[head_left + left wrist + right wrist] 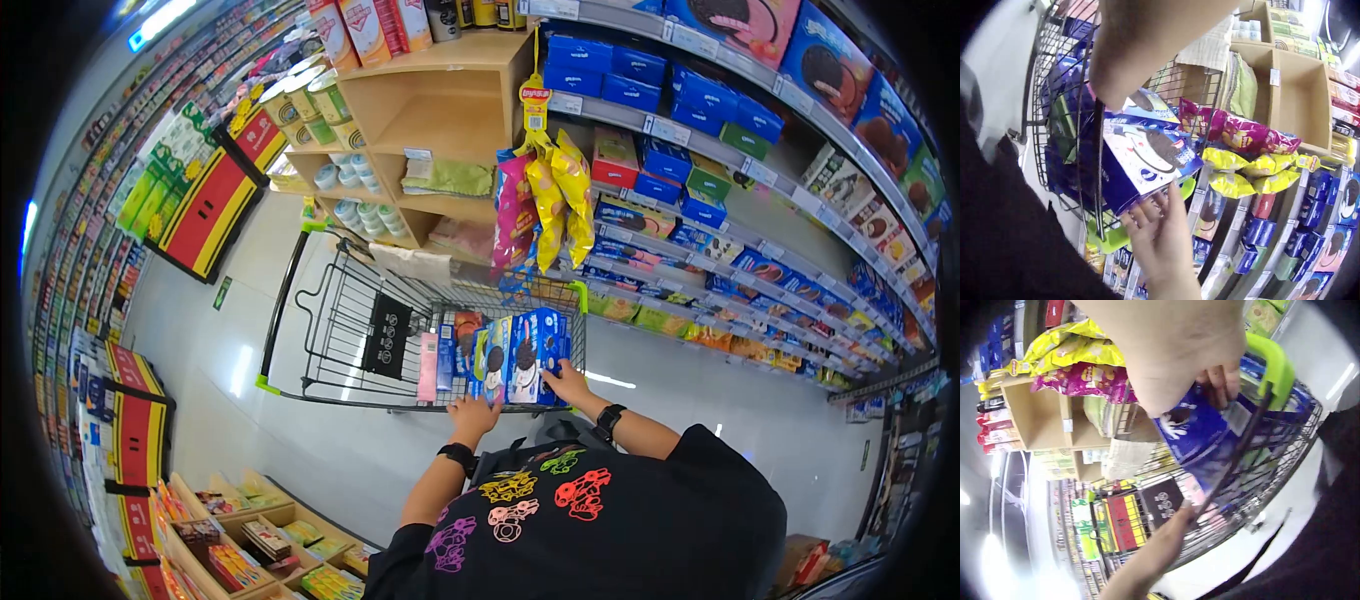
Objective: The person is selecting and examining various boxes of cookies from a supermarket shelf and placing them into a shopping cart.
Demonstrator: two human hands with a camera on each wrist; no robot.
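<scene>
A shopping cart [330, 385] stands in front of the person, with blue cookie boxes packed at its near right end. The right hand [567, 383] grips the end of a blue and white cookie box [524, 360], thumb on its printed face. In the left wrist view, that hand [1163, 237] holds the same box [1147, 159] at its corner. Beside the neighbouring cookie box [491, 358], the left hand [474, 417] is at the cart's near rim; its fingers are partly hidden. The right wrist view shows the left hand [1169, 537] with its thumb close to the rim.
A pink box [428, 365] lies left of the cookie boxes. Yellow snack bags [570, 195] hang beyond the cart, beside a wooden shelf unit [445, 110]. Cookie shelves [740, 250] line the right. Wooden bins [260, 540] stand behind at lower left.
</scene>
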